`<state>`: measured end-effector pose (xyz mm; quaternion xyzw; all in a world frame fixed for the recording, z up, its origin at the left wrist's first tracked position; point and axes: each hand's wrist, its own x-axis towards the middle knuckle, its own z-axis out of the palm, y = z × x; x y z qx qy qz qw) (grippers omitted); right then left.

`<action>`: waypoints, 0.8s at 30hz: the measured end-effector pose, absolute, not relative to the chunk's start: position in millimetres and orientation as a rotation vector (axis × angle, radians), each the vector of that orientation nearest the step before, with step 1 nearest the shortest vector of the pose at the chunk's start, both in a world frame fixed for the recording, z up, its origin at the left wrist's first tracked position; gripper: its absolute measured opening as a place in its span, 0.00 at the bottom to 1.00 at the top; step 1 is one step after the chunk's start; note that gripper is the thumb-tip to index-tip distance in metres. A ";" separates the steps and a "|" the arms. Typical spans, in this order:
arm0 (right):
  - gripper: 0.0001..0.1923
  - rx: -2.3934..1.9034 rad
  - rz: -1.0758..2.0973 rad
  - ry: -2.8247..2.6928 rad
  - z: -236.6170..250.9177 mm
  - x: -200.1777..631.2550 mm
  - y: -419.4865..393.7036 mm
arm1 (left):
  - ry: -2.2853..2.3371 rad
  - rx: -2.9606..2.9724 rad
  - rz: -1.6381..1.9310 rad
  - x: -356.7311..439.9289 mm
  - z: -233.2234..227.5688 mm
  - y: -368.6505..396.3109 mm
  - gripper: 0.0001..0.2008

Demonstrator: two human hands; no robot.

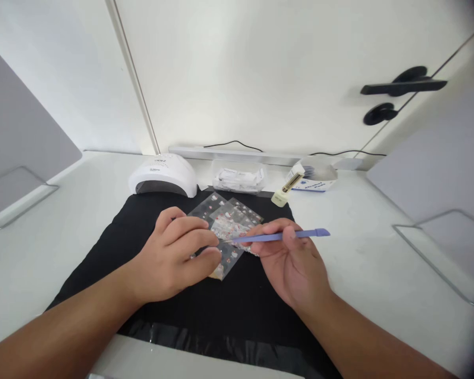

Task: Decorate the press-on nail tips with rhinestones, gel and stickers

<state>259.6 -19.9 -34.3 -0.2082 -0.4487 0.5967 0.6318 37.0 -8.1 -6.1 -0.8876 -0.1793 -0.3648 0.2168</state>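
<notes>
My right hand [294,263] holds slim purple tweezers [270,237], their fine metal tip pointing left. That tip reaches the fingertips of my left hand [177,252]. Thumb and fingers of the left hand are curled into a pinch; whatever sits between them is too small or hidden to make out. Beneath both hands lie overlapping clear plastic sheets or pouches [232,258] printed with small red and white figures. My left fingers cover part of them.
A black mat [205,313] covers the middle of the white table [359,252]. Along the back stand a white nail lamp [164,171], a clear tray [239,179] of packets, a tilted pale bottle [280,197] and an alcohol pad box [316,184]. Wire stands [430,258] flank both sides.
</notes>
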 end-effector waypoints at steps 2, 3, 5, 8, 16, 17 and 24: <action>0.13 -0.469 1.329 -1.040 -34.9 260.4 -19.3 | -0.475 -2.474 -1.012 38.2 -6.4 -8.5 0.07; 0.12 -0.466 1.314 -1.045 -35.2 260.6 -19.1 | -0.474 -2.486 -1.001 38.6 -6.2 -9.0 0.08; 0.12 -0.465 1.292 -1.052 -35.5 261.0 -18.6 | -0.484 -2.517 -0.981 37.9 -5.9 -9.8 0.09; 0.12 -0.474 1.261 -1.059 -35.7 262.4 -16.9 | -0.511 -2.627 -0.986 31.2 -6.6 -8.1 0.10; 0.13 -0.463 1.211 -1.108 -34.3 268.5 -13.1 | -0.897 -2.771 -1.594 13.1 -21.9 10.0 0.25; 0.13 -0.456 1.212 -1.113 -33.8 268.5 -13.7 | -0.988 -2.779 -1.631 14.1 -23.5 10.5 0.27; 0.14 -0.376 1.236 -1.144 -32.1 269.8 -16.4 | -1.273 -3.249 -1.742 20.2 -25.0 2.9 0.30</action>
